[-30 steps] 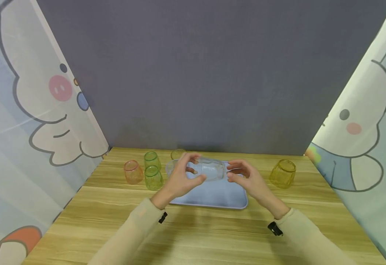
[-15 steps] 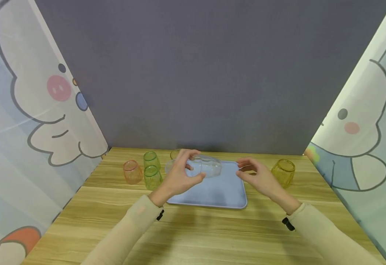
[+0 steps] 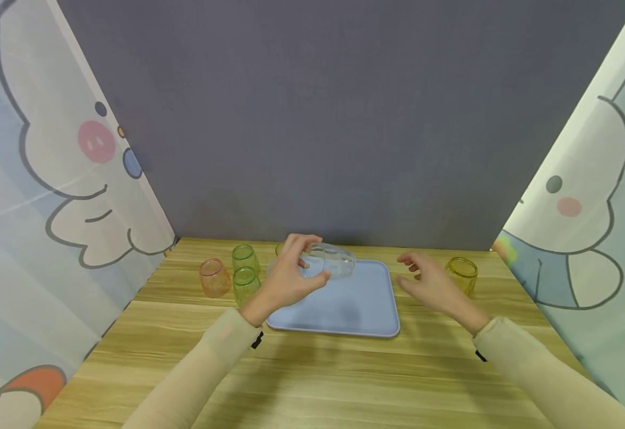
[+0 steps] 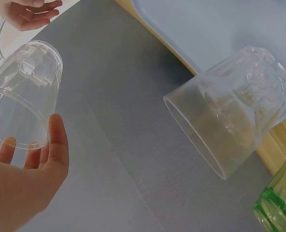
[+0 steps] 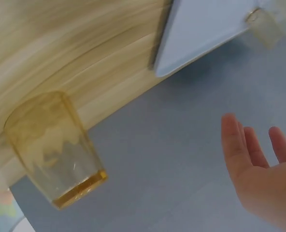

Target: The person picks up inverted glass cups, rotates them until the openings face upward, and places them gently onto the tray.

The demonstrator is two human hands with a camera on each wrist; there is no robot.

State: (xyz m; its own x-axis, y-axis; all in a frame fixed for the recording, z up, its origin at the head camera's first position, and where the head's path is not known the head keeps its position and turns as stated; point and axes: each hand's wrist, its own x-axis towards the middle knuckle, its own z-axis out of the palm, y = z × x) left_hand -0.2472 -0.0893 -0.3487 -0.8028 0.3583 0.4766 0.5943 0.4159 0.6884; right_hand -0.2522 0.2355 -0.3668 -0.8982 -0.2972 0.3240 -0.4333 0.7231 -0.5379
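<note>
My left hand (image 3: 289,279) grips a clear glass tumbler (image 3: 340,262) near its rim, thumb and fingers spread around it. The tumbler lies tipped on its side in the air over the back of the pale blue tray (image 3: 355,310), its base toward the right. My right hand (image 3: 429,285) hovers right of the tray with fingers loosely bent and nothing in them. Close beyond it stands a yellow glass (image 3: 463,273). A second clear glass (image 4: 230,108) stands at the tray's left end in the left wrist view, mostly hidden behind my left hand in the head view.
Left of the tray stand a pink glass (image 3: 215,279) and two green glasses, one behind (image 3: 245,257) the other (image 3: 245,285). A pale yellowish glass (image 3: 279,248) shows partly behind my left hand. A grey panel (image 3: 312,131) rises along the table's back edge.
My right hand has drawn away from the clear tumbler to the right, toward the yellow glass. My left hand has shifted slightly left and back, still holding the tumbler.
</note>
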